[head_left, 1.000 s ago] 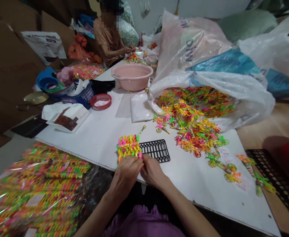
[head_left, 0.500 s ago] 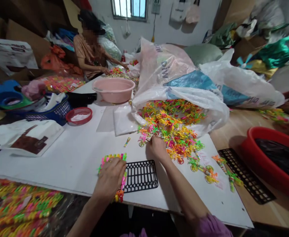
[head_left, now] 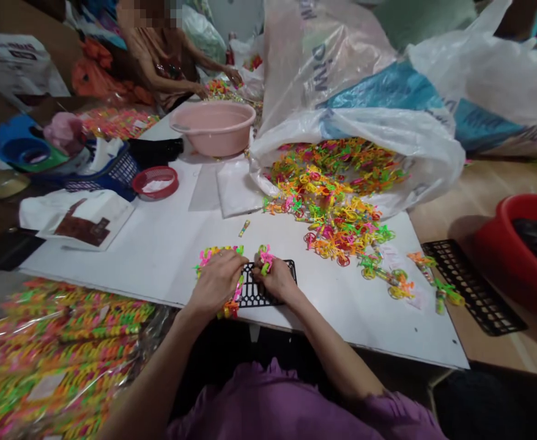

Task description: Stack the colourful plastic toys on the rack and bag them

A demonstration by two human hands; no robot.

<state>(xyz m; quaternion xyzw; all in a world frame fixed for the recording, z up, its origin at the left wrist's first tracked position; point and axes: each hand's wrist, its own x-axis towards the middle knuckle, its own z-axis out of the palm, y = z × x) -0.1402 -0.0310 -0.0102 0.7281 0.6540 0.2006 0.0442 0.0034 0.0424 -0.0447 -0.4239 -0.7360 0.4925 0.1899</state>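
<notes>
My left hand [head_left: 220,275] lies over a row of bright plastic toys [head_left: 208,253] set at the left part of a black plastic rack [head_left: 250,293]. Its fingers reach toward the rack's open slots, with the fingertips partly hidden. Pinched in my right hand [head_left: 277,281] is a small pink and green plastic toy [head_left: 265,256], held just above the rack's right half. Beyond the hands, a heap of multicoloured plastic toys [head_left: 337,226] spills out of a large white sack [head_left: 433,165]. A small tube-shaped piece [head_left: 244,228] lies alone behind the rack.
A pink basin [head_left: 218,131], a small red basket [head_left: 156,183] and a white pouch [head_left: 80,220] stand on the white table [head_left: 158,263]. Another black rack [head_left: 474,287] and a red tub [head_left: 516,244] are at right. Bagged toys [head_left: 66,354] lie lower left. A person [head_left: 158,55] sits opposite.
My right hand has come back from the heap to the rack, bringing a pink and green toy. My left hand stays over the row. The view has tilted down.
</notes>
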